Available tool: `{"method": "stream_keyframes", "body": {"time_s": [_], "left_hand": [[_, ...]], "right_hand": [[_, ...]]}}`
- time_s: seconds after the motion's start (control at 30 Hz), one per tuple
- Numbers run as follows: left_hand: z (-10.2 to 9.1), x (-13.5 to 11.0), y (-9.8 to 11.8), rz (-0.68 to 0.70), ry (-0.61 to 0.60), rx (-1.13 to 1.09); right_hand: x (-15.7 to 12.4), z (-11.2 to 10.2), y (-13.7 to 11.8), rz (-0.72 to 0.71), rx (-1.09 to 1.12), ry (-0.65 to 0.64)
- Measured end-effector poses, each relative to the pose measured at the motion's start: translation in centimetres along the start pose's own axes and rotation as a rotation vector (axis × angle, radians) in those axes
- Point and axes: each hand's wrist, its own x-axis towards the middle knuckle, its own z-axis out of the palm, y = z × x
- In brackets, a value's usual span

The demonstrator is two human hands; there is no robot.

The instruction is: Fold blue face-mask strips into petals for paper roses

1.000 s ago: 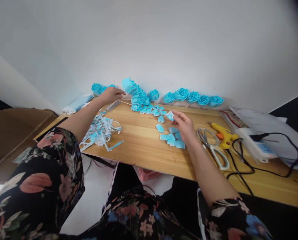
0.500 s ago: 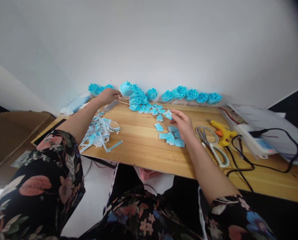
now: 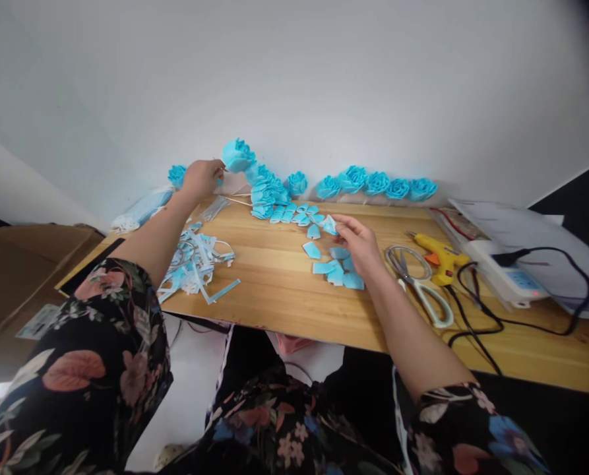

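Note:
My left hand [image 3: 202, 178] is closed round the thin stem of a blue paper flower [image 3: 237, 155] and holds it up above the far left of the wooden board [image 3: 279, 290]. My right hand [image 3: 358, 243] pinches a small blue paper petal [image 3: 330, 225] over a cluster of cut blue petals [image 3: 338, 270] near the board's middle. More petals [image 3: 287, 212] lie in a heap toward the wall.
A row of finished blue flowers [image 3: 373, 185] lines the wall. Paper scraps [image 3: 195, 260] lie at the board's left. Scissors [image 3: 417, 280], a yellow glue gun [image 3: 437, 254], black cables and a white power strip [image 3: 506, 280] are to the right. A cardboard box [image 3: 17, 264] stands far left.
My left hand has lifted the blue flower up and to the left, off the heap. My right hand stays over the petals with the same piece.

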Motion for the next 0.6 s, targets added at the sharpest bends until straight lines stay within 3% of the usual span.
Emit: {"method": "stream_keyframes", "body": {"time_s": [0.33,0.6], "left_hand": [[2.0,3.9,0.2,-0.051,0.041,0.038],[2.8,4.3,3.2,-0.026,-0.040,0.085]], "right_hand": [[0.2,-0.1,0.0,0.032,0.005,0.013],[-0.1,0.1,-0.2,0.046,-0.011,-0.007]]}}
